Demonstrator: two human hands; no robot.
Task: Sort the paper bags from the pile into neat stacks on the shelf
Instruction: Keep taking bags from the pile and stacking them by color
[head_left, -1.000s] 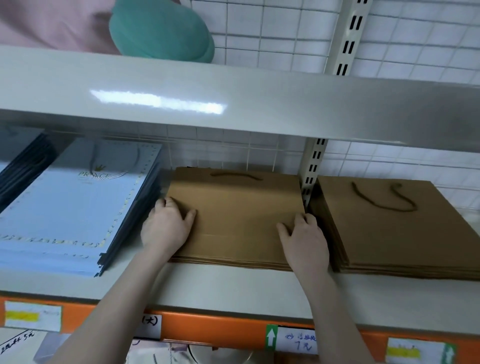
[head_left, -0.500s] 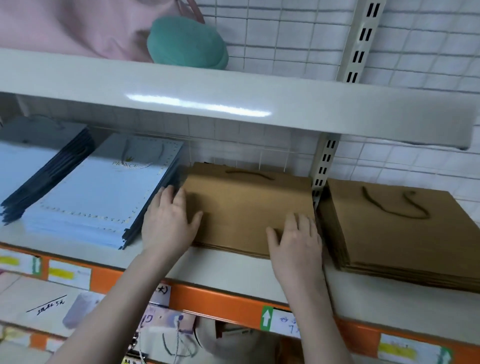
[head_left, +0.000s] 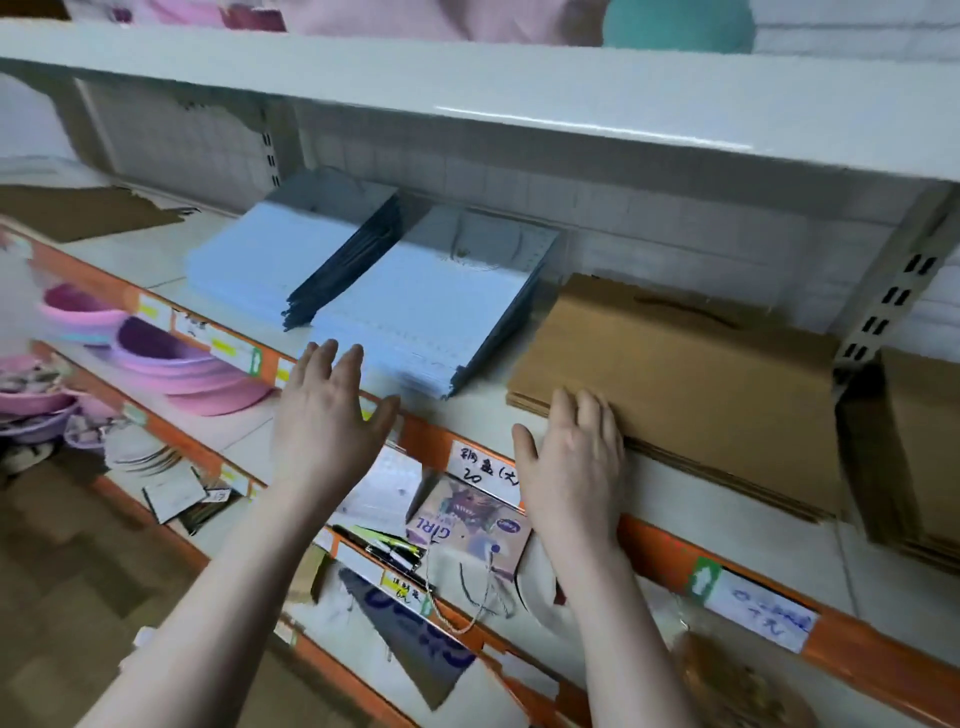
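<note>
A stack of brown paper bags (head_left: 675, 374) lies flat on the white shelf (head_left: 483, 415) with its orange front lip. My right hand (head_left: 574, 457) hovers flat at the stack's front left corner, fingertips touching its edge, holding nothing. Further left, my left hand (head_left: 327, 415) is spread open in front of a stack of light blue bags (head_left: 431, 301), apart from it. A second light blue stack (head_left: 280, 249) lies further left, and another brown stack (head_left: 919, 447) sits at the right past the upright.
An upper shelf board (head_left: 519, 98) overhangs the bags. A slotted metal upright (head_left: 883, 306) separates the two brown stacks. Pink and purple basins (head_left: 171, 364) sit on the lower shelf at left, with loose printed bags and pens (head_left: 467, 525) below my hands.
The view has swung left and down. My left hand has lifted off the brown stack and moved left toward the blue stack. My right hand has slid to the brown stack's front left corner.
</note>
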